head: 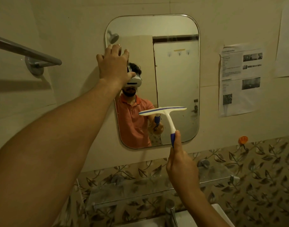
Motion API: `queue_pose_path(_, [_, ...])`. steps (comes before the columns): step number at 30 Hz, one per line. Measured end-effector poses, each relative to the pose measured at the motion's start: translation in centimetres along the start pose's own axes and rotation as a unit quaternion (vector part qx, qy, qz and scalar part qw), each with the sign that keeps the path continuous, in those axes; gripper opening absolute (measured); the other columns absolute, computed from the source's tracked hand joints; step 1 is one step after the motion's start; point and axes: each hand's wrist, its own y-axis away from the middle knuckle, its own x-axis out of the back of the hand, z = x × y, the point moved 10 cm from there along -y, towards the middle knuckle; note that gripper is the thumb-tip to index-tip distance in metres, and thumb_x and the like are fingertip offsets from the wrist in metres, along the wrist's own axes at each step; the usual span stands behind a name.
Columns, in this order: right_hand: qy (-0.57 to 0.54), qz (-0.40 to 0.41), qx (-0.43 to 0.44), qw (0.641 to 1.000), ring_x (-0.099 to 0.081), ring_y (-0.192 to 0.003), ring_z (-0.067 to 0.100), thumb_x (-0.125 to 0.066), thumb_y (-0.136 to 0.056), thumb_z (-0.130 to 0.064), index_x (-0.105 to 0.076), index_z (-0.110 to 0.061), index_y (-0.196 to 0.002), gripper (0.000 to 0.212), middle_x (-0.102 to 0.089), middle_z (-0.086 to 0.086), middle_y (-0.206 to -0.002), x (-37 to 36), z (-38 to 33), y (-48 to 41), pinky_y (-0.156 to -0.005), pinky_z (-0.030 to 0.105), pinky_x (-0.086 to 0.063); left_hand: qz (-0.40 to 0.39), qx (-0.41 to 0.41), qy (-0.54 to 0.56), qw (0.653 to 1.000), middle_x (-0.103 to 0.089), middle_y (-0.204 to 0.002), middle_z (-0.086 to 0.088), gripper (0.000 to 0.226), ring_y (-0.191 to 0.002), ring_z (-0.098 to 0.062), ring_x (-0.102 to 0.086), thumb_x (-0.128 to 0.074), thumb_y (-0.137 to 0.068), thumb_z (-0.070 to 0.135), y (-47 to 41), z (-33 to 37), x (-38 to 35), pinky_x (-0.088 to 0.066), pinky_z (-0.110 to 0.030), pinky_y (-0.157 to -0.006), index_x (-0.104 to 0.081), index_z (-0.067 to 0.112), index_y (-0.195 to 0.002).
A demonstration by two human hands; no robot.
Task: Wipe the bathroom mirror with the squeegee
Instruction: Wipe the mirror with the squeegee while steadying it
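Note:
A rounded rectangular mirror (176,66) hangs on the cream wall, reflecting a person in an orange shirt and a white door. My left hand (115,64) rests flat with fingers spread on the mirror's left edge, partly on the glass and partly on the wall. A white squeegee (165,112) with a blue grip is upright in my right hand (181,163), which is closed around the handle's lower end. Its blade sits nearly level across the mirror's lower middle; I cannot tell whether it touches the glass.
A grey towel bar (25,51) juts from the wall at left. Printed paper sheets (240,81) are taped to the wall at right. Below the mirror are a glass shelf (140,189), a chrome tap (170,212) and a white basin (220,213). An orange hook (243,139) sticks to the leaf-pattern tiles.

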Motion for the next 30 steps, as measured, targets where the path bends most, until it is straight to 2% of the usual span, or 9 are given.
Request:
queue_pose_path(2, [0.0,-0.011,-0.005,1.0,-0.04,-0.05,0.009,-0.051,-0.1,-0.02,0.011,-0.029,-0.158,0.085,-0.051,0.0,-0.071,-0.5,0.5,0.7,-0.041,0.018,-0.019,0.002,-0.001,-0.002,1.0,-0.033,-0.156,-0.012,0.087,-0.145,-0.033,-0.029,-0.068,-0.084,0.065,0.0,0.0,0.0,-0.036,-0.054,-0.105,-0.036,0.024,-0.154])
queue_pose_path(5, [-0.014,-0.033,-0.01,0.999,-0.045,-0.051,0.012,-0.047,-0.1,-0.023,0.019,-0.034,-0.155,0.087,-0.049,0.0,-0.072,-1.5,1.4,2.3,-0.041,0.026,-0.035,0.0,0.002,-0.002,1.0,-0.035,-0.155,-0.012,0.089,-0.144,-0.033,-0.03,-0.068,-0.083,0.066,0.0,0.0,0.0,-0.035,-0.054,-0.106,-0.036,0.024,-0.154])
queue_pose_path(6, [-0.017,-0.037,-0.012,0.999,-0.045,-0.051,0.012,-0.047,-0.1,-0.022,0.019,-0.034,-0.155,0.087,-0.048,-0.001,-0.072,-1.8,1.7,2.8,-0.041,0.026,-0.035,-0.001,0.003,-0.002,1.0,-0.035,-0.155,-0.012,0.088,-0.144,-0.033,-0.03,-0.068,-0.083,0.066,0.0,0.1,0.0,-0.035,-0.054,-0.106,-0.036,0.024,-0.154])
queue_pose_path(10, [-0.018,-0.044,-0.027,0.998,-0.037,-0.049,0.004,-0.051,-0.099,-0.021,0.006,-0.028,-0.159,0.083,-0.047,-0.003,-0.072,-2.8,2.5,4.1,-0.043,0.014,-0.016,-0.002,0.002,-0.005,1.0,-0.034,-0.155,-0.013,0.086,-0.144,-0.034,-0.03,-0.067,-0.084,0.065,0.1,0.1,0.1,-0.035,-0.055,-0.106,-0.037,0.023,-0.154])
queue_pose_path(16, [-0.027,-0.04,-0.032,0.998,-0.033,-0.049,0.002,-0.052,-0.098,-0.019,0.001,-0.026,-0.16,0.081,-0.046,-0.003,-0.072,-3.3,2.9,4.3,-0.043,0.014,-0.014,-0.004,0.004,-0.012,1.0,-0.033,-0.157,-0.013,0.086,-0.146,-0.034,-0.027,-0.067,-0.085,0.063,0.2,0.2,0.1,-0.033,-0.055,-0.107,-0.036,0.024,-0.155])
queue_pose_path(19, [-0.037,-0.036,-0.033,0.998,-0.038,-0.051,0.005,-0.051,-0.099,-0.021,0.005,-0.029,-0.159,0.082,-0.047,-0.003,-0.075,-3.3,2.9,4.4,-0.043,0.017,-0.021,-0.003,0.018,-0.007,1.0,-0.03,-0.159,-0.012,0.084,-0.147,-0.034,-0.026,-0.068,-0.086,0.059,0.3,0.5,0.0,-0.031,-0.055,-0.109,-0.036,0.023,-0.154])
queue_pose_path(23, [-0.042,-0.027,-0.031,0.998,-0.042,-0.052,0.007,-0.048,-0.1,-0.023,0.005,-0.03,-0.159,0.079,-0.049,-0.003,-0.074,-3.0,2.9,4.2,-0.045,0.02,-0.028,0.015,0.021,0.036,0.999,-0.03,-0.159,-0.011,0.066,-0.149,-0.034,-0.023,-0.067,-0.09,0.041,1.8,2.3,-0.3,-0.029,-0.053,-0.113,-0.044,0.022,-0.149])
queue_pose_path(27, [-0.041,-0.022,-0.029,0.998,-0.044,-0.053,0.011,-0.048,-0.1,-0.022,0.004,-0.03,-0.159,0.079,-0.05,-0.002,-0.075,-2.9,3.0,4.1,-0.046,0.026,-0.034,0.019,-0.029,0.045,0.998,-0.036,-0.157,-0.01,0.066,-0.146,-0.034,-0.029,-0.067,-0.085,0.054,4.8,6.2,-1.7,-0.032,-0.054,-0.109,-0.051,0.026,-0.142])
queue_pose_path(30, [-0.038,-0.021,-0.028,0.999,-0.045,-0.053,0.013,-0.048,-0.1,-0.023,0.006,-0.032,-0.158,0.08,-0.048,-0.002,-0.074,-2.9,3.0,4.2,-0.045,0.028,-0.036,0.01,-0.069,0.041,0.997,-0.035,-0.157,-0.008,0.071,-0.145,-0.033,-0.03,-0.068,-0.084,0.057,6.7,8.9,-3.0,-0.033,-0.051,-0.108,-0.049,0.026,-0.144])
